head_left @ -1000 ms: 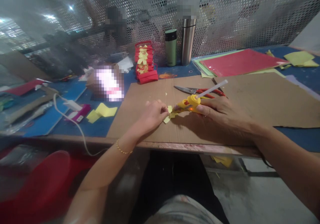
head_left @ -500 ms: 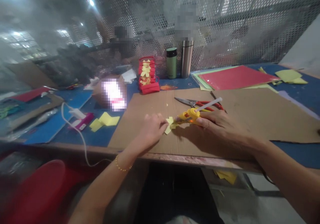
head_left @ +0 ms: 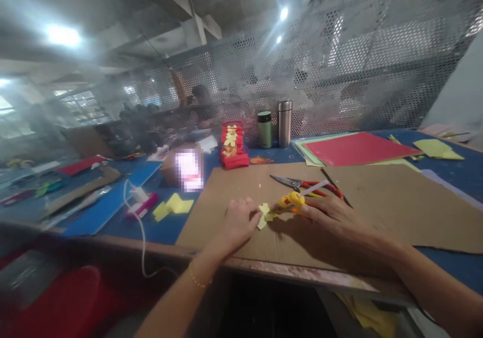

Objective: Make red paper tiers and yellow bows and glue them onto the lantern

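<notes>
My right hand (head_left: 334,216) grips a small yellow glue gun (head_left: 289,202) with a white glue stick poking out of its back. Its nozzle points left at a small yellow paper piece (head_left: 264,214). My left hand (head_left: 238,221) pinches that paper piece and presses it onto the brown cardboard sheet (head_left: 381,202) that covers the blue table. Red-handled scissors (head_left: 306,184) lie on the cardboard just behind the glue gun.
A red and yellow paper stack (head_left: 233,146), a green bottle (head_left: 264,129) and a steel flask (head_left: 285,123) stand at the back by a perforated metal screen. Red and green sheets (head_left: 354,148) lie back right, yellow scraps (head_left: 173,206) and a white cable (head_left: 140,230) at the left.
The camera has tilted upward, so the table sits lower in the picture and the ceiling shows. Both hands stay together on the paper piece and glue gun.
</notes>
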`<control>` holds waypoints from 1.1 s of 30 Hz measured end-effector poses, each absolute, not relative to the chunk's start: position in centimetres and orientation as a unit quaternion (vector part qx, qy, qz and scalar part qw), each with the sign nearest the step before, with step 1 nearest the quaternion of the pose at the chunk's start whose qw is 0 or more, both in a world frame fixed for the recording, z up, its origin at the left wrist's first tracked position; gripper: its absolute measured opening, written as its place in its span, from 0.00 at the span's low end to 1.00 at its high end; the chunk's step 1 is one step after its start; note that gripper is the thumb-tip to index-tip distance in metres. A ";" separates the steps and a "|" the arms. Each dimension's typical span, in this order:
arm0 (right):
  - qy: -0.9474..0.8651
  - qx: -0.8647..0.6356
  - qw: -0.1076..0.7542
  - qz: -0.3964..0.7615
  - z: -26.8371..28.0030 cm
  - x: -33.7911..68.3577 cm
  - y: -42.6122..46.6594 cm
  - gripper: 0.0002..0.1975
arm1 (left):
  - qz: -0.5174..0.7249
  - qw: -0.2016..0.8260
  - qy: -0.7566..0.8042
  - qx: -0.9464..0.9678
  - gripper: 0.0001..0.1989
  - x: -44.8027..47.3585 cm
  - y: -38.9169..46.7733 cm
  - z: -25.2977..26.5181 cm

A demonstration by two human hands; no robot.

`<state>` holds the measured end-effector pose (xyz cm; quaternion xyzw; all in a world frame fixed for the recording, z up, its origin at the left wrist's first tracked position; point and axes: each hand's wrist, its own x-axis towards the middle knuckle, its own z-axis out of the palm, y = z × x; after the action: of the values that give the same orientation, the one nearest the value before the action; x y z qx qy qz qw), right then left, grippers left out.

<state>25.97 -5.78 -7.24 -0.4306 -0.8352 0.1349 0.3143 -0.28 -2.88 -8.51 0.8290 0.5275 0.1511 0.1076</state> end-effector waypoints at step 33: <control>-0.817 -0.458 0.295 0.189 -6.7 26.6 -5.2 0.27 | 0.190 0.066 0.473 0.858 0.09 -0.4 -3.1 -9.3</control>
<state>26.61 -5.23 -6.66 -0.4584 -0.8168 0.1889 0.2950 -0.44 -3.08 -9.33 0.8579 0.4730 0.1895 0.0656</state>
